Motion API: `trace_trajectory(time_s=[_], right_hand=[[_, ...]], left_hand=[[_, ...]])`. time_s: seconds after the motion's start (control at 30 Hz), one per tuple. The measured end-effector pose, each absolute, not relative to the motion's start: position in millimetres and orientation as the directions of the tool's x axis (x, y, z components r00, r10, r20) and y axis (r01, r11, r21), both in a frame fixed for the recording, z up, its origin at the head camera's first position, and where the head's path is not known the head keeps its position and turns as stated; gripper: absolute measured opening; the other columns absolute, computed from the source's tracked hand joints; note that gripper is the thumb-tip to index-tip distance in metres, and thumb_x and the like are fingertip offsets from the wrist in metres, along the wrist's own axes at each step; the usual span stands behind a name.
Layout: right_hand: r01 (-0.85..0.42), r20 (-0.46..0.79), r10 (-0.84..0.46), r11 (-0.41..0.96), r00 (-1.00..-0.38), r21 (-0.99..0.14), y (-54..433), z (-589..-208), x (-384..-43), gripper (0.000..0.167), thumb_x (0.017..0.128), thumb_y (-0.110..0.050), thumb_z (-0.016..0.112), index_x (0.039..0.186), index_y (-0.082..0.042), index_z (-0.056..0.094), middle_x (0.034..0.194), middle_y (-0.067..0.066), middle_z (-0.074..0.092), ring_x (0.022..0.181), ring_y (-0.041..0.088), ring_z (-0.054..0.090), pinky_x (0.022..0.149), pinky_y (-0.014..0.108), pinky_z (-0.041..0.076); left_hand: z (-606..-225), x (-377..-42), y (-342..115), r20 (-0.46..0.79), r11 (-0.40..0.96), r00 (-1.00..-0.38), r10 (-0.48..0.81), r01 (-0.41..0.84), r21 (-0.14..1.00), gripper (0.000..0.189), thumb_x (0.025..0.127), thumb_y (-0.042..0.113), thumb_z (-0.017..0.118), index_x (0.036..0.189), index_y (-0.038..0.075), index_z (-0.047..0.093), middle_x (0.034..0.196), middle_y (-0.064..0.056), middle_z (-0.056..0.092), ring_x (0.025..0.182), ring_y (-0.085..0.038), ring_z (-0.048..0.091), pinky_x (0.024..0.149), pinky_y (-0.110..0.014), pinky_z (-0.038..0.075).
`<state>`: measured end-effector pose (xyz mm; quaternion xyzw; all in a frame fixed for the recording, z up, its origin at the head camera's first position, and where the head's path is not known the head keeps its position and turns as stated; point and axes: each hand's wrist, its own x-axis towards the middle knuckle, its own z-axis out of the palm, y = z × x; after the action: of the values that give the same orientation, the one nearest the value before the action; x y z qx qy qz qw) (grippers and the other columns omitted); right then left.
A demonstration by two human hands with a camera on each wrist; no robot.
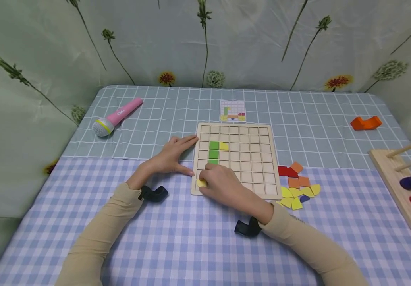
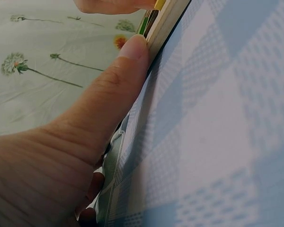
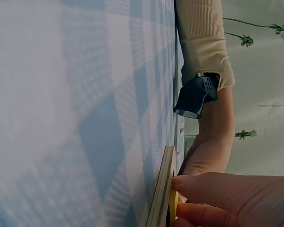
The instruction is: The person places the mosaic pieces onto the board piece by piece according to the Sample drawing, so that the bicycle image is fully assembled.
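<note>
A square wooden grid board [image 1: 245,156] lies flat on the table. Green squares [image 1: 213,154] fill cells in one column, beside a yellow quarter-circle tile [image 1: 224,146]. My left hand [image 1: 171,157] rests against the board's left edge with thumb and fingers extended; the thumb tip touches the rim in the left wrist view. Over the lower left cells, my right hand [image 1: 223,186] pinches a yellow tile [image 1: 201,183] between thumb and fingers. Part of that tile [image 3: 173,202] shows against the board in the right wrist view; my fingers hide the rest.
A pattern card [image 1: 232,111] lies behind the board. Loose yellow tiles [image 1: 286,202], orange tiles [image 1: 293,182] and red tiles [image 1: 287,171] lie to its right. A pink toy microphone [image 1: 118,116] is back left, an orange block [image 1: 366,123] back right, a wooden bead rack [image 1: 402,198] far right.
</note>
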<state>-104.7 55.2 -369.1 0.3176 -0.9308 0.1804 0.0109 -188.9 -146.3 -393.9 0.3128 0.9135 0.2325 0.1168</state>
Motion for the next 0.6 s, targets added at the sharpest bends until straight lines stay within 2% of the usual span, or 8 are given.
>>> trace_trajectory(time_s=[0.2,0.43,0.6], right_hand=[[-0.581,0.117,-0.581,0.736,-0.806,-0.349,57,-366,-105,0.013,0.076,-0.019,0.073,0.085,-0.008,0.073,0.078,0.001,0.063,0.065,0.008,0.052,0.056,0.021,0.042],[-0.559,0.104,-0.564,0.745,-0.819,-0.363,63,-360,-102,0.019,0.077,-0.019,0.072,0.091,-0.007,0.074,0.085,0.003,0.068,0.074,0.014,0.062,0.063,0.026,0.049],[-0.569,0.116,-0.567,0.747,-0.815,-0.344,72,-358,-98,0.017,0.077,-0.015,0.069,0.091,-0.007,0.074,0.086,0.002,0.068,0.075,0.014,0.063,0.063,0.026,0.050]], left_hand=[[-392,-189,-147,-0.067,0.697,-0.777,0.626,0.518,0.495,0.106,0.067,0.044,0.081,0.150,0.013,0.024,0.157,-0.006,0.023,0.112,-0.025,0.033,0.092,-0.042,0.028],[-395,-186,-147,-0.050,0.690,-0.772,0.634,0.535,0.488,0.107,0.066,0.045,0.081,0.150,0.012,0.024,0.157,-0.008,0.024,0.111,-0.024,0.034,0.092,-0.039,0.029],[-395,-186,-147,-0.040,0.681,-0.769,0.638,0.539,0.497,0.107,0.065,0.043,0.082,0.149,0.010,0.025,0.157,-0.008,0.024,0.111,-0.025,0.034,0.094,-0.040,0.029]])
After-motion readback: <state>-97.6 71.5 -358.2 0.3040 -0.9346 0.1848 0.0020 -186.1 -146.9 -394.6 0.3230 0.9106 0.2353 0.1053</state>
